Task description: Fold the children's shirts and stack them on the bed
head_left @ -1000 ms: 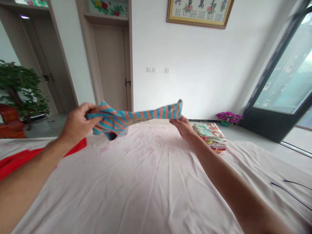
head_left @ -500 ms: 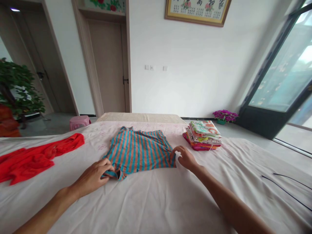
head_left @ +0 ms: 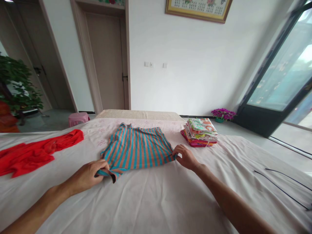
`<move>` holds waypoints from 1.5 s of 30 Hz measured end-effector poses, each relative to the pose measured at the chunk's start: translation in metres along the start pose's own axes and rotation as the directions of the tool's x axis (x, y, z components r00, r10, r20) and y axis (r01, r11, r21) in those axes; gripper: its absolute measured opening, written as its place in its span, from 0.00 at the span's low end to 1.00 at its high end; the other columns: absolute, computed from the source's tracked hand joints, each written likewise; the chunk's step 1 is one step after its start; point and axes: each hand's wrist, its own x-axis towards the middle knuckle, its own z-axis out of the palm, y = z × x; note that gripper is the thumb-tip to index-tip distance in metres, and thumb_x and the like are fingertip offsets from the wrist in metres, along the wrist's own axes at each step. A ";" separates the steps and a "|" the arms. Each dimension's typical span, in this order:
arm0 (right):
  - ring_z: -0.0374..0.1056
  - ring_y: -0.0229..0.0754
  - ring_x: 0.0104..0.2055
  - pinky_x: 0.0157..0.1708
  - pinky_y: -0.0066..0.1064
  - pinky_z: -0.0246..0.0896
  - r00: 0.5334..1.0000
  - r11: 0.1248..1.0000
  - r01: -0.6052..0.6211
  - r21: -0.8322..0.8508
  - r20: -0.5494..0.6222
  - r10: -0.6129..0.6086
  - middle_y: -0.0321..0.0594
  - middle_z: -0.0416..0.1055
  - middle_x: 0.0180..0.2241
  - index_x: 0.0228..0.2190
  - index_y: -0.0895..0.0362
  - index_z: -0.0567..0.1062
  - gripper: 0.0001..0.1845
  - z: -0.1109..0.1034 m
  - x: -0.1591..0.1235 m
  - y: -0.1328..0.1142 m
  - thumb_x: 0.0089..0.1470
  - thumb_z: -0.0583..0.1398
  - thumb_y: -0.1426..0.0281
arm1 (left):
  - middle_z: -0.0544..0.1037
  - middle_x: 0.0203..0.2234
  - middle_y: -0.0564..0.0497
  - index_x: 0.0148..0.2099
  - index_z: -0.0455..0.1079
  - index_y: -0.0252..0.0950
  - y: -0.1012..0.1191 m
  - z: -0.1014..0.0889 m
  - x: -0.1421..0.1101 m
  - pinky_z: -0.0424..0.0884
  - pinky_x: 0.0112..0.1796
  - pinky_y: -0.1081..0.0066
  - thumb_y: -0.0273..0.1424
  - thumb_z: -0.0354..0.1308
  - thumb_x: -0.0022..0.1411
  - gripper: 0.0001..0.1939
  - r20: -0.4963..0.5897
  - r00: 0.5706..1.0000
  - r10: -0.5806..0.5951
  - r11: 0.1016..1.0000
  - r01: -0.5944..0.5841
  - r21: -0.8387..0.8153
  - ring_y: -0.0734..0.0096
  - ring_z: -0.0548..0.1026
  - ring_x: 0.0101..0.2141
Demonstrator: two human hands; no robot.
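Note:
A garment with blue and orange-brown stripes lies spread on the pale sheet in front of me. At its near left corner my left hand is closed on a bunched piece of the cloth, which sticks out past the fingers. My right hand pinches the near right corner between thumb and fingers. Between the two hands the near edge runs slightly slanted, with a small dark opening in the fabric beside the left hand. What kind of garment it is, I cannot tell for certain.
Red clothing lies crumpled at the left. A stack of folded fabrics sits beyond my right hand. Two thin dark cords lie at the right. Past the covered surface are a pink stool and potted purple flowers.
My right hand has closed on the garment's near right corner, where its fingers were more open before. My left hand has drawn its corner slightly left, and the near edge looks pulled tighter.

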 end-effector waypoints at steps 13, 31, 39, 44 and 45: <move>0.68 0.42 0.39 0.44 0.33 0.61 0.988 0.998 -0.057 0.005 0.146 0.056 0.38 0.75 0.33 0.25 0.53 0.76 0.18 -0.018 -0.031 -0.005 0.38 0.52 0.84 | 0.76 0.27 0.57 0.35 0.70 0.40 0.016 -0.005 -0.040 0.61 0.29 0.74 0.28 0.56 0.51 0.07 0.316 0.941 -0.120 0.985 0.153 -0.080 0.69 0.74 0.30; 0.37 0.49 0.72 0.69 0.45 0.30 0.939 0.977 -0.161 -0.143 0.284 0.196 0.44 0.44 0.70 0.67 0.58 0.53 0.35 0.121 0.097 -0.094 0.67 0.45 0.53 | 0.59 0.67 0.39 0.67 0.60 0.36 -0.006 0.077 0.091 0.48 0.63 0.50 0.47 0.45 0.67 0.32 -0.207 0.956 -0.206 0.953 0.244 0.178 0.49 0.52 0.67; 0.36 0.47 0.72 0.68 0.46 0.29 0.809 0.806 -0.460 -0.372 0.198 0.553 0.44 0.41 0.71 0.68 0.59 0.50 0.36 0.085 0.075 -0.006 0.67 0.39 0.53 | 0.69 0.61 0.41 0.60 0.68 0.35 -0.041 0.062 0.073 0.56 0.62 0.59 0.42 0.42 0.69 0.26 -0.284 0.912 -0.295 0.943 0.326 0.068 0.58 0.63 0.63; 0.37 0.48 0.72 0.67 0.48 0.31 0.821 0.805 -0.465 -0.369 0.160 0.548 0.44 0.43 0.70 0.67 0.59 0.52 0.35 0.091 0.072 -0.006 0.67 0.40 0.54 | 0.76 0.53 0.42 0.57 0.68 0.36 -0.058 0.035 0.088 0.68 0.52 0.68 0.35 0.46 0.65 0.22 -0.367 0.725 -0.583 0.805 0.577 -0.140 0.63 0.73 0.53; 0.37 0.49 0.71 0.67 0.48 0.32 0.825 0.807 -0.462 -0.367 0.155 0.543 0.44 0.43 0.70 0.67 0.59 0.53 0.35 0.092 0.072 -0.006 0.67 0.40 0.54 | 0.76 0.52 0.41 0.57 0.69 0.36 -0.064 0.030 0.093 0.69 0.50 0.66 0.36 0.47 0.64 0.22 -0.369 0.691 -0.621 0.773 0.619 -0.142 0.60 0.74 0.52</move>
